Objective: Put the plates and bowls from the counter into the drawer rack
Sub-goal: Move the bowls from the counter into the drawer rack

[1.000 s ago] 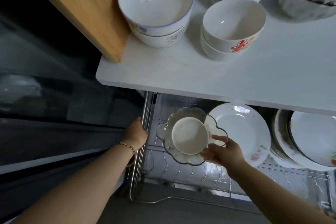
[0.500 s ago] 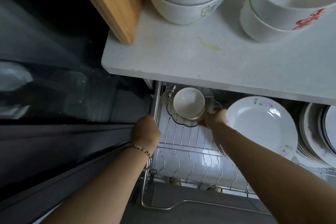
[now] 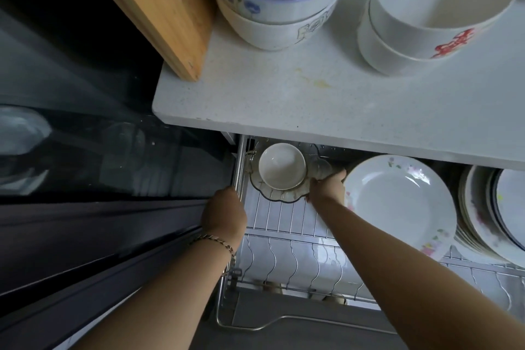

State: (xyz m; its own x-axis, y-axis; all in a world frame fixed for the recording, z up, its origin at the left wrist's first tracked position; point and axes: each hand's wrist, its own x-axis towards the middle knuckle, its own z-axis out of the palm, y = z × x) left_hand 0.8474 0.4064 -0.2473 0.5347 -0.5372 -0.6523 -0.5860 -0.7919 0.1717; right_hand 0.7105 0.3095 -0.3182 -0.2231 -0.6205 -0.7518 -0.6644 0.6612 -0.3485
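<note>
A small white bowl [image 3: 281,165] sits inside a scalloped glass dish [image 3: 279,195] at the back left corner of the wire drawer rack [image 3: 287,219], under the counter edge. My right hand [image 3: 326,185] grips the glass dish at its right rim. My left hand [image 3: 224,209] holds the rack's left side rail. A white flowered plate [image 3: 397,202] leans in the rack just right of my right hand, with several more plates [image 3: 483,207] behind it. On the counter [image 3: 284,99] stand two stacked blue-rimmed bowls [image 3: 272,0] and two stacked white bowls with red print [image 3: 426,14].
A wooden cutting board [image 3: 159,6] lies at the counter's left edge. Left of the drawer is a dark glass appliance front [image 3: 99,156]. Wavy wire plate slots [image 3: 298,261] run along the front of the rack.
My right hand has carried the glass dish with the small bowl from the rack's front back under the counter edge. My left hand stays on the rail. The camera has moved closer.
</note>
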